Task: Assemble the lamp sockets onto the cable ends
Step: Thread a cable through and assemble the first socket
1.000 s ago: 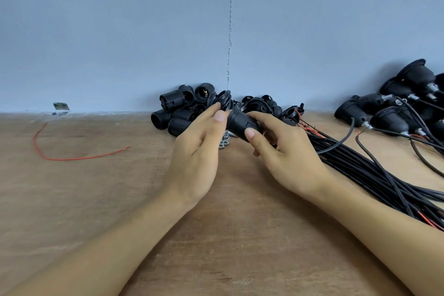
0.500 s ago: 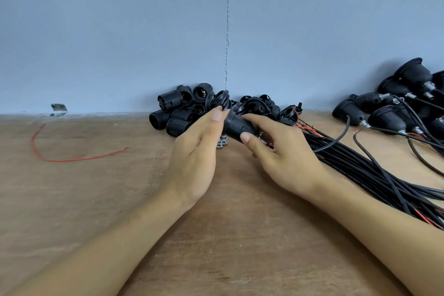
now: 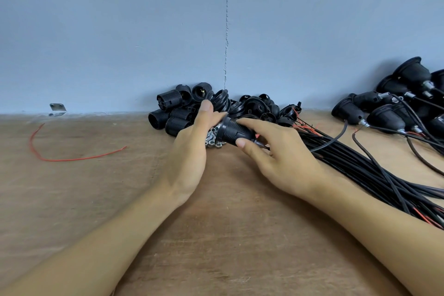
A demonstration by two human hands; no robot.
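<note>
Wooden tabletop (image 3: 101, 211) against a blue wall. A bundle of black cables (image 3: 365, 168) fans in from the right edge toward centre. Finished sockets (image 3: 384, 115), already on leads, are heaped far right. A heap of loose socket parts (image 3: 177, 115) sits at the wall, centre. A stray red wire (image 3: 79, 158) lies well apart on the left.

Left hand (image 3: 189, 156) reaches forward with fingers mostly straight and close together. Their inner side touches the wide flanged end of the lamp socket (image 3: 231, 131); the left thumb is hidden, so whether it grips is unclear. Right hand (image 3: 286, 161) pinches the socket body, index finger (image 3: 247, 124) on top and thumb (image 3: 241, 143) underneath. The other right fingers are loosely spread behind it.

The socket is held just above the table, lying on its side between the two hands. Its wide end points left and its narrow end points right, where thin red conductors show just beside the thumb. A scatter of small metal nuts (image 3: 212, 140) lies on the table directly under the socket.

Step in hand: probably closing or screwing the socket together on one cable end, with the right hand steadying and the left hand at the rim. The next move likely calls for a firmer left grip on the flange and a twist against the right-hand pinch. The conductors must stay inside the narrow end, not nipped. After that the socket belongs with the finished heap.
</note>
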